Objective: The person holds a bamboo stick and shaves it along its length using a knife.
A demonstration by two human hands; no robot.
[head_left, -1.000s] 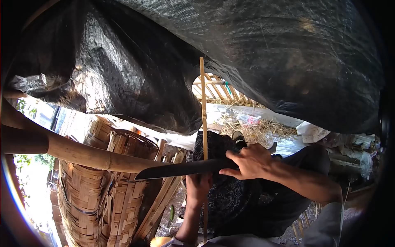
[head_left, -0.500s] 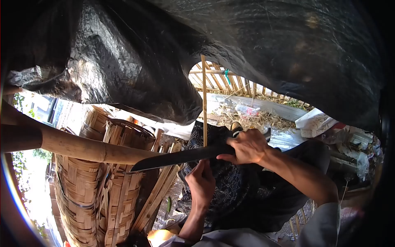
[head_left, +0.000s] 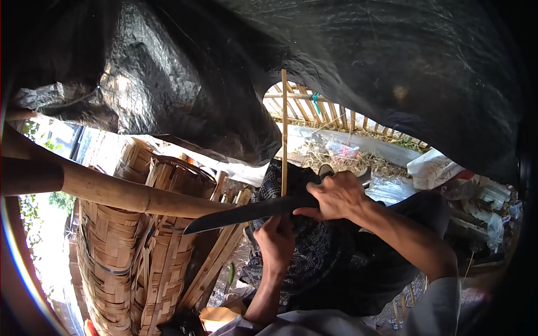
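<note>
The bamboo strip, which a second ago ran down past the left hand, now shows only above the knife and stands straighter. The knife slopes more steeply, tip lowest. With the view slightly shifted, more of the slatted fence appears.

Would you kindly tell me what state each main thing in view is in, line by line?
Bamboo strip: straight, upright in the picture, lower part hidden.
Knife: unsheathed, held crosswise over the strip.
Right hand: closed around the knife's handle.
Left hand: closed, apparently on the strip, just below the knife.
Black tarp: hanging, creased.
Woven baskets: standing side by side.
</note>
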